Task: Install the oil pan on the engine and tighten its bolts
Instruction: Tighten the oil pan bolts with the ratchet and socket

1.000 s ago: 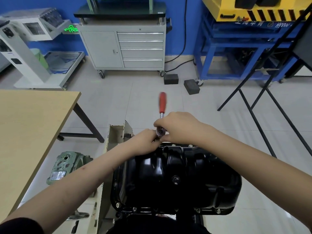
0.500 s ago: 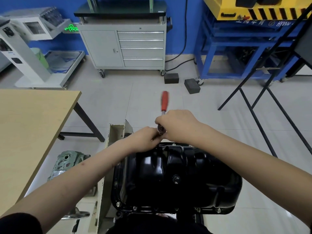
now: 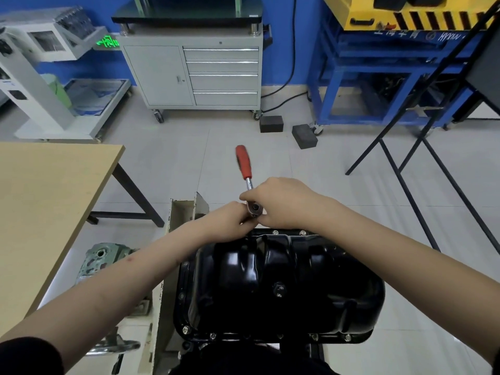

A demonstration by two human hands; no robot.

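With both the right hand (image 3: 281, 204) and left hand (image 3: 230, 220) gripping the red-handled steel ratchet (image 3: 247, 180) head at the far flange of the glossy black oil pan (image 3: 278, 282), which sits on the engine, an off-axis socket could slip and round the bolt.

Hands crowd the far rim of the pan; open floor lies beyond

Both the left hand (image 3: 230, 219) and right hand (image 3: 281, 204) close round the ratchet (image 3: 247, 180) head at the far edge of the black oil pan (image 3: 278, 282), blocking that rim at frame centre. Its red handle juts up over bare floor tiles (image 3: 189, 163). The wooden table (image 3: 46, 207) walls off the left; black stand legs (image 3: 411, 171) cross the right.
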